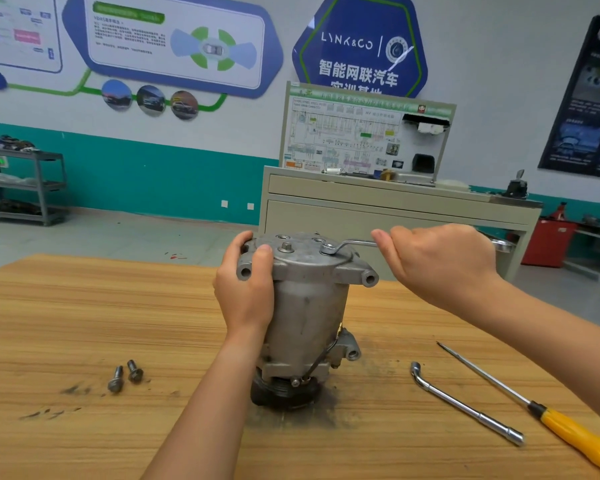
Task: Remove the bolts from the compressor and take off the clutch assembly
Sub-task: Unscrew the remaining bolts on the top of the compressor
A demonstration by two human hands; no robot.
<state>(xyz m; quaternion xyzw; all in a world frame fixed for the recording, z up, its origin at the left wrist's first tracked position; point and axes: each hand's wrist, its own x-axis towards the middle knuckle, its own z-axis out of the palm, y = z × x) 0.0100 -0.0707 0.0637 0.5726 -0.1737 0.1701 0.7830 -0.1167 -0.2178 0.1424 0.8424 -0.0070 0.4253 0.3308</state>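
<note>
From the head view, the compressor (305,306) stands upright in the middle of the wooden table (84,323), its dark clutch pulley (284,393) down against the tabletop. The left hand (246,292) wraps around the upper left of the housing, thumb lying over the top plate. The right hand (440,265) is closed around the handle of a ring wrench (347,244), whose ring end sits on the right side of the top plate; a bolt (286,246) stands at the plate's centre. Two loose bolts (125,375) lie near left of the compressor. Near right lie an L-shaped socket wrench (465,407) and a yellow-handled screwdriver (568,434), side by side but apart.
</note>
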